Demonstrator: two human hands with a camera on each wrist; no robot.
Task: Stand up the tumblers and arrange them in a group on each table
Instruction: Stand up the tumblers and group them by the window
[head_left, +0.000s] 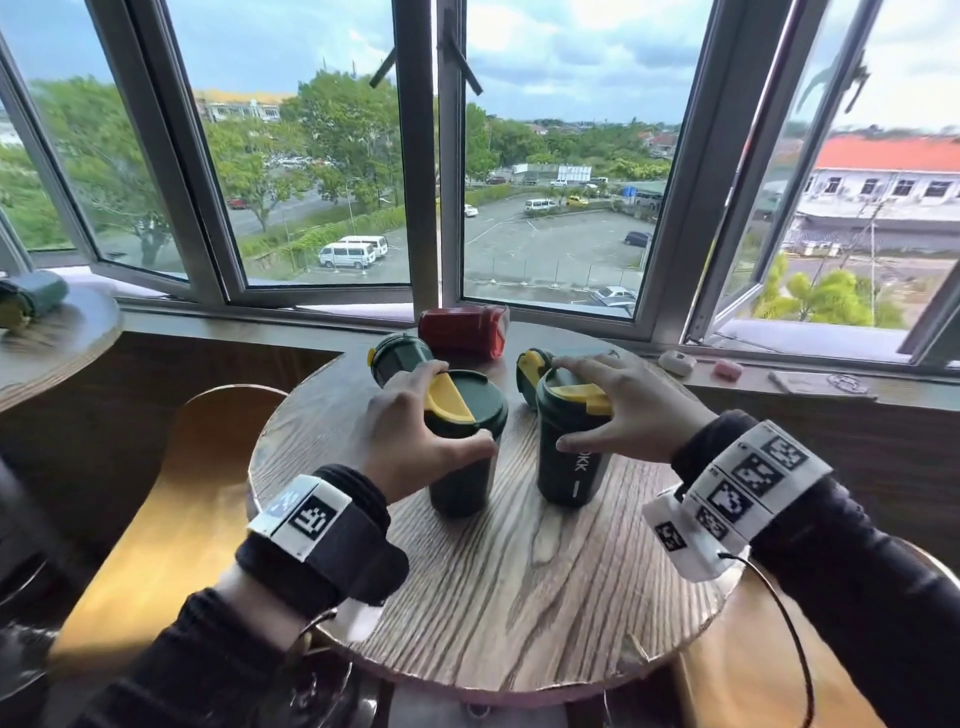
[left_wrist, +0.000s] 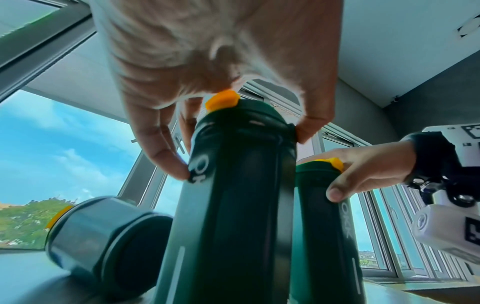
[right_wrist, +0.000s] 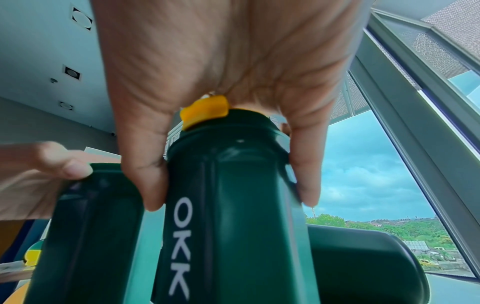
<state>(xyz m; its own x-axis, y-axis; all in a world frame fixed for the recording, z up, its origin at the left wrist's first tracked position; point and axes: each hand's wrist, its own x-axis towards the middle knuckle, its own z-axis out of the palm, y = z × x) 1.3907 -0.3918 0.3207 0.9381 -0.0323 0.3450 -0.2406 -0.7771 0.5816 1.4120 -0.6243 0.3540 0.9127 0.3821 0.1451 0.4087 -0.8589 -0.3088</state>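
Observation:
Two dark green tumblers with yellow lid flaps stand upright side by side on the round wooden table (head_left: 519, 597). My left hand (head_left: 415, 421) grips the left tumbler (head_left: 462, 478) from above, round its lid (left_wrist: 241, 119). My right hand (head_left: 618, 410) grips the right tumbler (head_left: 569, 457) the same way (right_wrist: 233, 185). Behind them two more green tumblers lie on their sides, one at the left (head_left: 397, 356) and one at the right (head_left: 530, 374). A red tumbler (head_left: 462, 330) lies on its side by the window.
Another green tumbler (head_left: 31, 301) lies on the neighbouring table (head_left: 57, 343) at far left. Wooden chairs (head_left: 171, 509) flank the table. Small pink and white items (head_left: 727, 368) rest on the windowsill (head_left: 810, 382). Open windows stand behind.

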